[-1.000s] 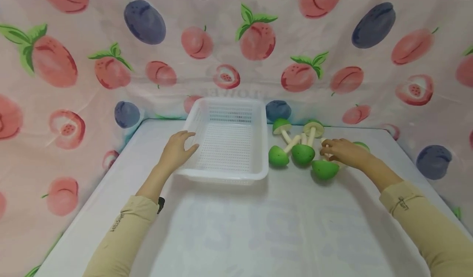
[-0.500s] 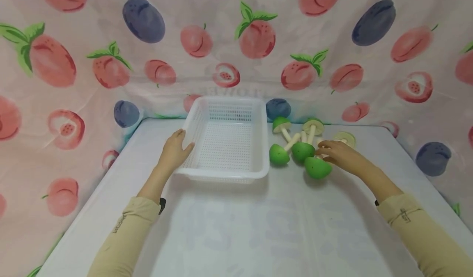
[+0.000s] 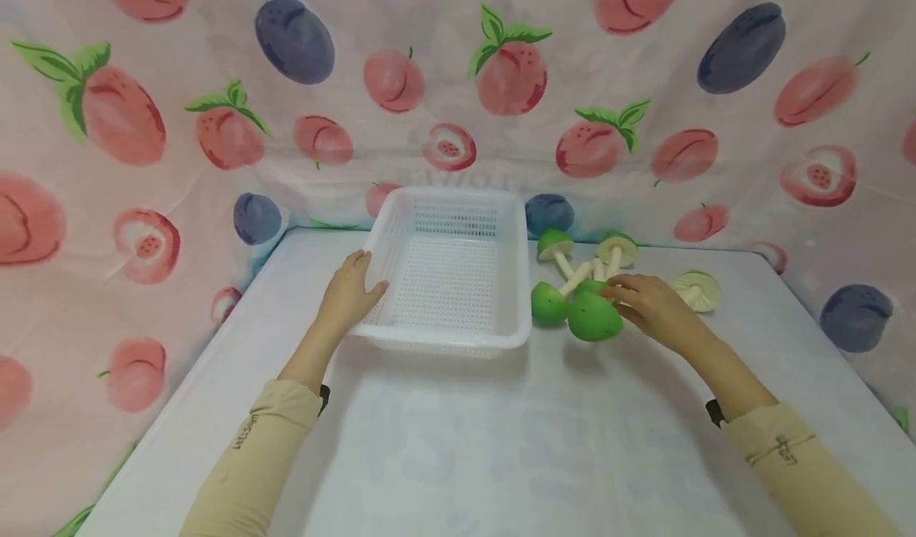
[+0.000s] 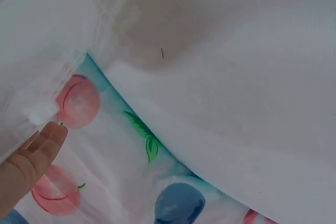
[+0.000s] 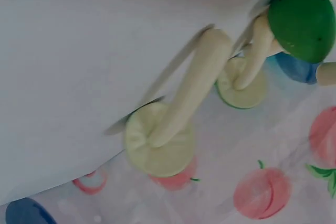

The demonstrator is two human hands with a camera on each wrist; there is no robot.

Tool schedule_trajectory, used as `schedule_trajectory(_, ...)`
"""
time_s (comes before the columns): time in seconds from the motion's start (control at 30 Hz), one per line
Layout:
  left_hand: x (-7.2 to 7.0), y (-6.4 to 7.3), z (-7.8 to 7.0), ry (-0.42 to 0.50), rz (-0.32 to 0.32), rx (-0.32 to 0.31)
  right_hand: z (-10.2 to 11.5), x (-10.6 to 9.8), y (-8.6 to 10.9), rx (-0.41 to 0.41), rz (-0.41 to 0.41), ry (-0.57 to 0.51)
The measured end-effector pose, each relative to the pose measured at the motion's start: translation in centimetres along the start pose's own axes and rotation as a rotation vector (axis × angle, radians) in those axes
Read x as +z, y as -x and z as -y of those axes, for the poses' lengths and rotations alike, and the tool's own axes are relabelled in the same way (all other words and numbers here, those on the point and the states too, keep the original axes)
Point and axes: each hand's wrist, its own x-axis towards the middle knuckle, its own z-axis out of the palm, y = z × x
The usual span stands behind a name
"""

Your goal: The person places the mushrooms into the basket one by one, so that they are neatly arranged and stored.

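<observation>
My left hand (image 3: 349,294) grips the left rim of a white perforated plastic basket (image 3: 523,282), thumb over the inner side and fingers outside; the left wrist view shows the fingers (image 4: 39,153) against it. My right hand (image 3: 654,306) holds a toy mushroom by its stem, with its rounded green cap (image 3: 595,318) hanging downward over a shadow on the table. My fingers mostly hide its stem. Behind it and to its left, other green-capped mushrooms (image 3: 549,305) with cream stems lie in a loose cluster. In the right wrist view, a mushroom's pale underside (image 5: 157,140) and thick stem show.
Another mushroom (image 3: 697,292) lies apart to the right of my right hand, pale underside up. Two more mushrooms sit farther back, one cap (image 3: 554,243) near the basket. The white table (image 3: 465,441) ends at a peach-printed cloth (image 3: 408,147) behind.
My right hand has carried the mushroom leftward towards the basket, its cap now overlapping the cluster. The separate mushroom on the right has come into fuller view and lies shifted. The left hand stays at the basket.
</observation>
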Motion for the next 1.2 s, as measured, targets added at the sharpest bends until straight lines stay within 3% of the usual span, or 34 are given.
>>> schedule_trajectory(0.3,0.2,0.2,-0.3,0.045,0.010,-0.031,1.4,0.3,-1.6,-0.016,-0.109,0.010)
schedule_trajectory(0.7,0.2,0.1,0.2,0.039,0.032,-0.010,4.6,1.4,-4.8,0.147,-0.222,-0.106)
schedule_trajectory(0.93,-0.2,0.0,0.2,0.035,0.046,0.014,5.8,1.9,-6.6,0.139,-0.314,-0.154)
schedule_trajectory(1.2,-0.4,-0.1,0.5,0.046,0.063,-0.005,7.0,2.4,-8.2,0.174,-0.355,-0.206)
